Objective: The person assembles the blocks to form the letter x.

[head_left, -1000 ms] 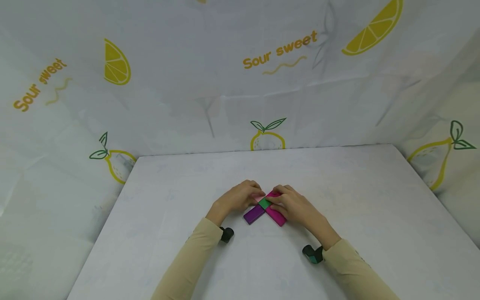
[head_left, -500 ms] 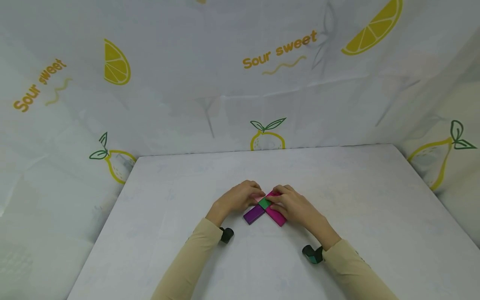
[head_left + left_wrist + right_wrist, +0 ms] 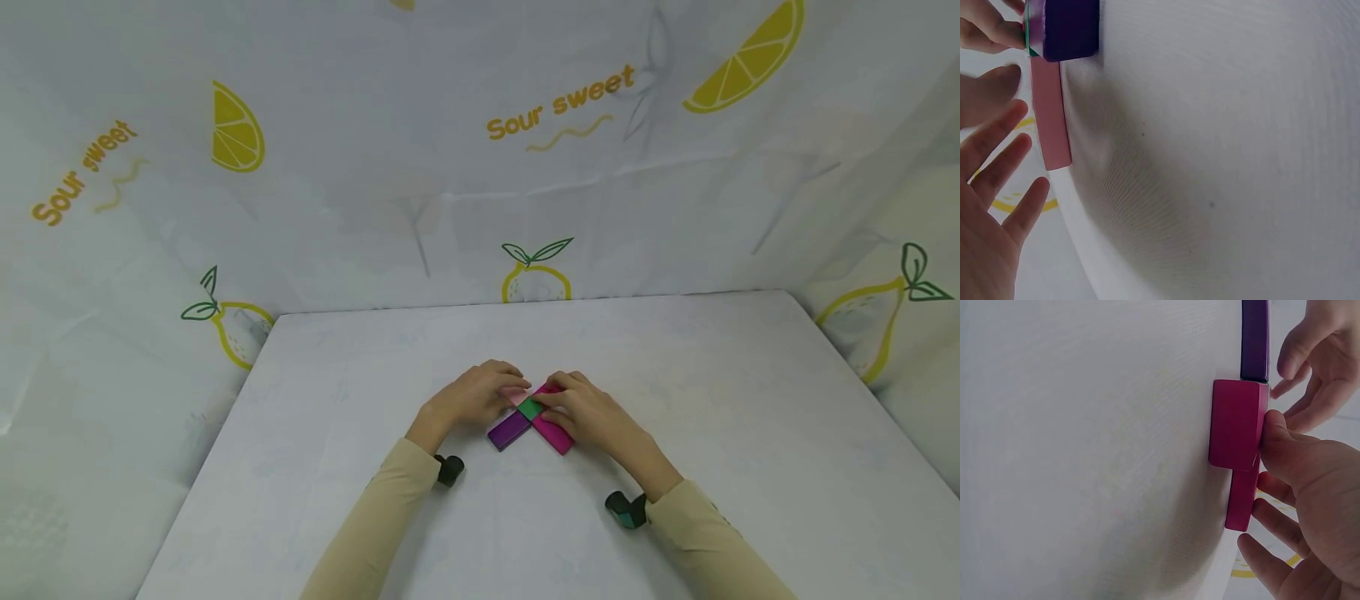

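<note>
Several coloured blocks lie in an X on the table. A green block (image 3: pixel 529 407) forms the centre, with a purple block (image 3: pixel 509 431) at near left and a magenta block (image 3: pixel 555 437) at near right. A pale pink block (image 3: pixel 1051 115) points far left, and a second magenta block (image 3: pixel 1242 499) points far right. My right hand (image 3: pixel 594 414) keeps its thumb against the near magenta block, fingers bent over the far one and the index fingertip at the green. My left hand (image 3: pixel 472 395) hovers beside the pink block, fingers spread and apart from it in the left wrist view.
A white-covered table (image 3: pixel 360 375) stretches around the blocks. Behind it hangs a white cloth (image 3: pixel 360 225) printed with lemons. Black wrist cameras sit below both wrists, the left camera (image 3: pixel 450 471) and the right camera (image 3: pixel 625 509).
My left hand has eased slightly left and loosened from the pink block. The right hand and the blocks keep their places; the head view has tilted a little.
</note>
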A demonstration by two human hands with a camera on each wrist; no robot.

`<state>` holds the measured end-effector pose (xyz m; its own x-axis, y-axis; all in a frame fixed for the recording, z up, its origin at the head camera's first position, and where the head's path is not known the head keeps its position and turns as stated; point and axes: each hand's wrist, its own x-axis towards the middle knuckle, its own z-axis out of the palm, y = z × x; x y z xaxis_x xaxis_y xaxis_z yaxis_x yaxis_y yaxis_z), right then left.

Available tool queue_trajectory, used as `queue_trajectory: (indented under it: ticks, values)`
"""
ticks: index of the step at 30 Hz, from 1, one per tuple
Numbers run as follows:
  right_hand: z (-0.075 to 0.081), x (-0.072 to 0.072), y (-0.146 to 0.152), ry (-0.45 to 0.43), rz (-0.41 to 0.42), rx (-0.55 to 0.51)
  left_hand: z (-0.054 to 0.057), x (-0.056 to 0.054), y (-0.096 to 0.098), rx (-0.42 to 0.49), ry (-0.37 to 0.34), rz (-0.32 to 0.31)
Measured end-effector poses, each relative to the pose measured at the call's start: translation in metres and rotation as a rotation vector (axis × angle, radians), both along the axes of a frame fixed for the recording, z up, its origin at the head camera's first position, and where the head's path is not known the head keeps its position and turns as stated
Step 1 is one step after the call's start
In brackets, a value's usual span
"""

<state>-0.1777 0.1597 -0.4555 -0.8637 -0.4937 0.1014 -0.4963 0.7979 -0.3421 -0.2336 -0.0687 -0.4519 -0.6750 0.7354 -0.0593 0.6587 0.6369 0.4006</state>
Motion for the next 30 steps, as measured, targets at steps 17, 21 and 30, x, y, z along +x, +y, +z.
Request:
queue_trajectory:
  ticks: [17,21,30]
  values:
    - [-0.0018,-0.0023,0.0010,-0.011,0.003,-0.003,-0.0040,0.0011,-0.0039,0.020,0.012,-0.045]
    - [-0.0014,-0.0030,0.0007,-0.008,0.006,-0.004,-0.0036,0.0008,-0.0039,0.016,0.013,-0.047]
    - [-0.0014,-0.0021,0.0021,-0.009,0.009,-0.006,-0.0035,0.0033,-0.0025,0.022,0.017,-0.057]
